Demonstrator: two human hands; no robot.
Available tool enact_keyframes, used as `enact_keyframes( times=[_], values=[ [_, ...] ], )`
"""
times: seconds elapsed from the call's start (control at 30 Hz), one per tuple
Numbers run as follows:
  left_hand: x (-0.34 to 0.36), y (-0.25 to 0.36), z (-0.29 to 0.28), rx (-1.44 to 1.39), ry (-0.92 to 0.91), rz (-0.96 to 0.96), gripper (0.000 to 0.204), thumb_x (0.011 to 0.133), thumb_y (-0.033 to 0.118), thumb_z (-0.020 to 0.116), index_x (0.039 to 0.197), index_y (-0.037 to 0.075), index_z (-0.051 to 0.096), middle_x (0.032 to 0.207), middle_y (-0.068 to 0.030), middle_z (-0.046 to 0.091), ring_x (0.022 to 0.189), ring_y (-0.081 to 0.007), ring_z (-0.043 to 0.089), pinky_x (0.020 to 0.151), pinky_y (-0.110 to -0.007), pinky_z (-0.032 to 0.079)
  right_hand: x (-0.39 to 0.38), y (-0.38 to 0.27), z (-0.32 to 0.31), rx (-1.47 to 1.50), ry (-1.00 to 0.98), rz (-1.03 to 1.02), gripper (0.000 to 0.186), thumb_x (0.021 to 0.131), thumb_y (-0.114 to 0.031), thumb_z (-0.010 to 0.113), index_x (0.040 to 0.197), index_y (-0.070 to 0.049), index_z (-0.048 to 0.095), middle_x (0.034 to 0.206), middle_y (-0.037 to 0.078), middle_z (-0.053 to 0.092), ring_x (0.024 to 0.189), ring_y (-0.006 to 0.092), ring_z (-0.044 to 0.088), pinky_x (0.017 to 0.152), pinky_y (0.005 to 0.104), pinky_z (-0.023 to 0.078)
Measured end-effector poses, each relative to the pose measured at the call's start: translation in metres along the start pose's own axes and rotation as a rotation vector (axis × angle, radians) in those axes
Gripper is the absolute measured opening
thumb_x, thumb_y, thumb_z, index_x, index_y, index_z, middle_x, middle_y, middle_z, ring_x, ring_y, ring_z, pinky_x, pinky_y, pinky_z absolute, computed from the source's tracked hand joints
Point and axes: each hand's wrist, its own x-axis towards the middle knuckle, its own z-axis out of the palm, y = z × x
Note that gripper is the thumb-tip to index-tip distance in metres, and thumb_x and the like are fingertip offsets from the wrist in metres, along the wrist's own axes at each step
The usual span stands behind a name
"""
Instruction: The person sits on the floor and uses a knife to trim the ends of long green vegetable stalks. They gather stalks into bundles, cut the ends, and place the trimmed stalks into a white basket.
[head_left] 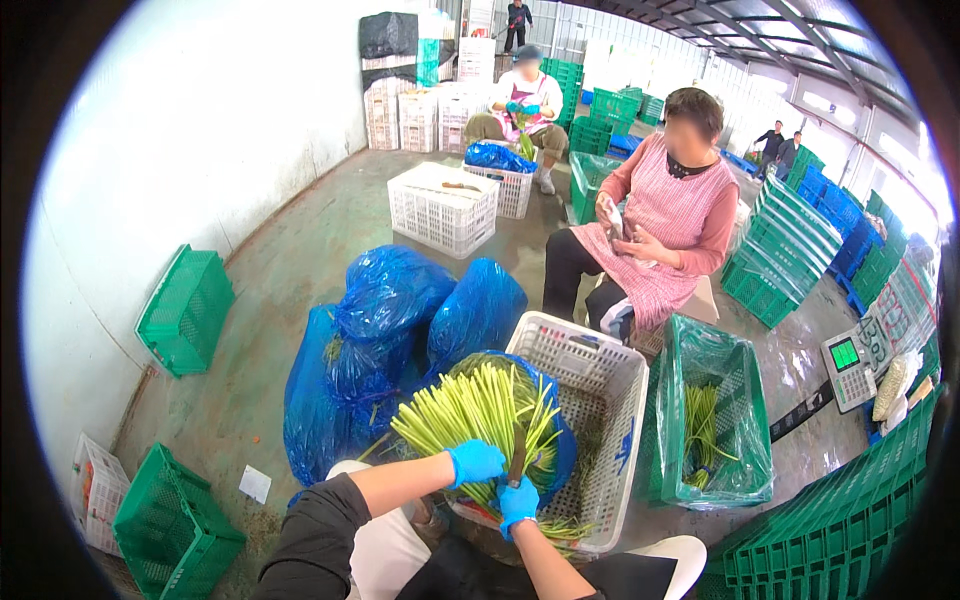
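A thick heap of long pale-green vegetable stems (470, 405) lies in front of me, their ends fanned toward the far left. It rests on blue plastic at the white crate (628, 440). My left hand (476, 463), in a blue glove, is closed on stems at the near side of the heap. In my right hand (518, 503), also blue-gloved, is a knife (517, 456), its dark blade pointing up and away over the stems. More thin stems stick out below that hand, near the crate's front corner.
Full blue plastic bags (390, 300) stand beyond the stems. At right, a lined green crate (712, 410) holds a small green bundle. A co-worker in a pink apron (665, 190) sits across from me. A digital scale (848, 370) and stacked green crates (840, 520) stand farther right.
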Motion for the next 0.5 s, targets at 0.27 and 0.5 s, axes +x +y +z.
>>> enact_keyframes(
  times=[0.27, 0.5],
  values=[
    [0.013, 0.019, -0.022, -0.09, -0.168, -0.058, 0.024, 0.072, 0.035, 0.06, 0.089, 0.019, 0.065, 0.081, -0.0081, 0.063, 0.075, -0.0316, 0.06, 0.06, -0.043, 0.049, -0.025, -0.026, -0.023, 0.089, -0.049, 0.09, 0.022, 0.077, -0.013, 0.05, 0.094, -0.001, 0.058, 0.082, 0.018, 0.062, 0.068, 0.0248, 0.064, 0.057, 0.0357, 0.051],
    [0.022, 0.028, 0.005, 0.157, -0.02, 0.013, 0.021, 0.069, 0.027, 0.06, 0.08, 0.009, 0.064, 0.075, -0.013, 0.062, 0.071, -0.031, 0.059, 0.057, -0.042, 0.048, -0.028, -0.019, -0.021, 0.179, -0.031, 0.012, 0.02, 0.079, -0.014, 0.051, 0.094, -0.003, 0.057, 0.084, 0.016, 0.063, 0.07, 0.0243, 0.063, 0.056, 0.0354, 0.052]
  ],
)
